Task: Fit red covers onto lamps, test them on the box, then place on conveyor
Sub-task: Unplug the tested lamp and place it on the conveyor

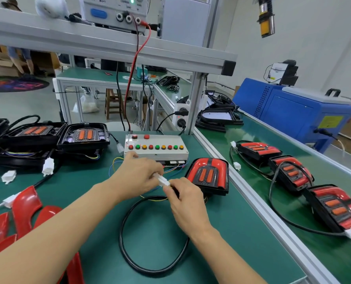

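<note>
Joining two white plugs [162,179] is the business at the middle of the head view: the left hand [138,173] pinches the plug on the box's thin coloured wires, and the right hand [183,196] pinches the mating plug at the end of the lamp's black cable [150,269], which loops toward 6 o'clock on the green bench [242,232]. Both hands are curled round their plugs, and the two plugs touch or are nearly mated; how far they are seated cannot be told. The lamp [208,175] with its red cover already fitted lies just to 3 o'clock of the hands, and the box [156,147], with its row of red, green and yellow buttons, sits at 12 o'clock of them. I judge this to be the testing step, at the point of plugging in. Next the plugs likely need to be pushed squarely together until seated, then a hand freed to reach the buttons at 12 o'clock while the lamp is watched. Uncovered lamps [82,136] wait at 10 o'clock, loose red covers [25,208] at 8 o'clock. Three finished lamps [289,171] lie on the conveyor [221,138] toward 3 o'clock, where this one should go once tested and unplugged.
</note>
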